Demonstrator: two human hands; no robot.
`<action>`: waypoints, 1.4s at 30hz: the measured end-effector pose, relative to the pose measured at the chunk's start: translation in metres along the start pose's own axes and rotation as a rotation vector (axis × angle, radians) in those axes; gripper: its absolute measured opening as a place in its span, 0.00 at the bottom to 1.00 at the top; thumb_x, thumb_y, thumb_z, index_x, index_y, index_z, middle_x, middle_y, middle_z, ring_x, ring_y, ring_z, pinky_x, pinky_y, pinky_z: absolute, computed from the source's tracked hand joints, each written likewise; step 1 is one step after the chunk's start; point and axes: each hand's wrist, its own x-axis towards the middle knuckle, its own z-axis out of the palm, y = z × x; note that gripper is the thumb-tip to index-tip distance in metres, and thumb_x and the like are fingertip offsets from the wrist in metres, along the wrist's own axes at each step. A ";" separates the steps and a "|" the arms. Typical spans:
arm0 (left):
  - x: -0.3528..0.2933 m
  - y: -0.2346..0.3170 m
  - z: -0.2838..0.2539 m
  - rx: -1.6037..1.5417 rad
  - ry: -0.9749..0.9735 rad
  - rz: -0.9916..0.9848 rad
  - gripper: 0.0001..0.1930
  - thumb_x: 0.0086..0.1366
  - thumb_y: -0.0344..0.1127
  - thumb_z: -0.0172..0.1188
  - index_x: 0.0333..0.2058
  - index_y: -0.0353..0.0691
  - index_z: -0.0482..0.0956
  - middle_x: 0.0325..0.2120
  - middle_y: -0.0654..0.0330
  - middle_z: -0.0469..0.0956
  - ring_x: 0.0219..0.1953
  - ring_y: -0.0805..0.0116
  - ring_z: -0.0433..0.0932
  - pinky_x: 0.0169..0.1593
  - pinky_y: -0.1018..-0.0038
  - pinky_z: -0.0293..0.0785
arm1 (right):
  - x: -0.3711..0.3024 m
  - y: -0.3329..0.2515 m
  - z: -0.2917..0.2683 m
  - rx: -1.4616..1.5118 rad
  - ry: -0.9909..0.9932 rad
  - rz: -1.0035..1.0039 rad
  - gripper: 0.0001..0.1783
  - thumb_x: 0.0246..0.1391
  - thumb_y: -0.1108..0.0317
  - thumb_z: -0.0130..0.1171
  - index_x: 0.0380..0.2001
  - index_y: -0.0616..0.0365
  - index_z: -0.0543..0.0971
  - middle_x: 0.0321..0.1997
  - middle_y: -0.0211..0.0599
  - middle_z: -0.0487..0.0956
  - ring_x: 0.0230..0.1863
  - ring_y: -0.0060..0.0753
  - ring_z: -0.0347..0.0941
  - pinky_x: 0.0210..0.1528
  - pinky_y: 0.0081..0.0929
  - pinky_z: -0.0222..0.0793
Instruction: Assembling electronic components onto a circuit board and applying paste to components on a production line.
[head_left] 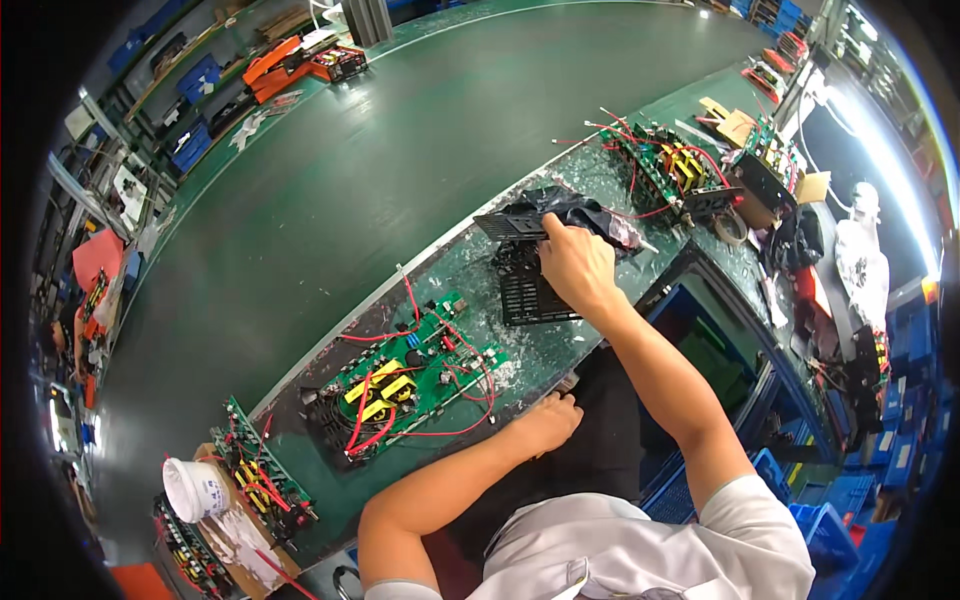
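Observation:
My right hand (578,265) is closed on the edge of a black slotted panel (510,228), held tilted above the bench strip. Under it lies another black vented plate (535,300), partly covered by the hand. A crumpled black plastic bag (565,205) sits just behind the held panel. My left hand (548,424) rests near the bench's front edge with its fingers curled; what they hold, if anything, is hidden. To the left, a green circuit board (430,365) with yellow-wrapped transformers and red wires lies flat on the bench.
More wired circuit boards stand at the right (675,170) and lower left (262,470). A white tub (195,490) stands by a cardboard box at lower left. Beyond the bench strip runs a wide green belt (400,180). A black frame (740,320) borders the right side, above blue crates (830,530).

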 end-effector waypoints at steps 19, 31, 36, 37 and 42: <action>-0.003 0.002 -0.016 -0.022 -0.050 0.039 0.11 0.60 0.31 0.57 0.41 0.37 0.79 0.41 0.47 0.77 0.45 0.46 0.79 0.49 0.55 0.76 | 0.001 0.002 0.011 0.091 -0.046 0.172 0.16 0.56 0.60 0.62 0.42 0.59 0.74 0.36 0.52 0.81 0.39 0.60 0.79 0.41 0.51 0.74; 0.001 0.009 -0.026 -0.255 0.034 0.111 0.16 0.62 0.36 0.63 0.47 0.37 0.79 0.41 0.49 0.78 0.45 0.50 0.80 0.49 0.58 0.77 | -0.209 0.154 0.028 0.596 0.713 0.405 0.04 0.64 0.77 0.53 0.41 0.63 0.76 0.36 0.35 0.75 0.35 0.22 0.70 0.39 0.21 0.69; 0.001 0.035 -0.057 -0.362 0.164 0.239 0.16 0.63 0.34 0.63 0.48 0.36 0.80 0.43 0.52 0.78 0.47 0.51 0.79 0.51 0.59 0.76 | -0.490 0.263 0.161 0.498 0.041 0.857 0.14 0.62 0.63 0.58 0.41 0.65 0.80 0.32 0.47 0.83 0.36 0.39 0.80 0.42 0.34 0.73; 0.001 0.040 -0.073 -0.393 0.227 0.308 0.16 0.61 0.32 0.64 0.47 0.35 0.80 0.44 0.53 0.78 0.47 0.52 0.78 0.52 0.60 0.75 | -0.564 0.287 0.190 0.584 -0.154 1.126 0.22 0.62 0.56 0.56 0.44 0.67 0.81 0.37 0.53 0.84 0.40 0.42 0.81 0.44 0.36 0.73; -0.016 0.030 -0.126 -0.110 0.717 0.086 0.18 0.56 0.30 0.64 0.46 0.36 0.79 0.48 0.46 0.76 0.52 0.45 0.75 0.57 0.57 0.72 | -0.563 0.227 0.169 0.221 -0.312 1.354 0.22 0.60 0.50 0.56 0.43 0.59 0.83 0.42 0.58 0.82 0.49 0.63 0.78 0.50 0.46 0.72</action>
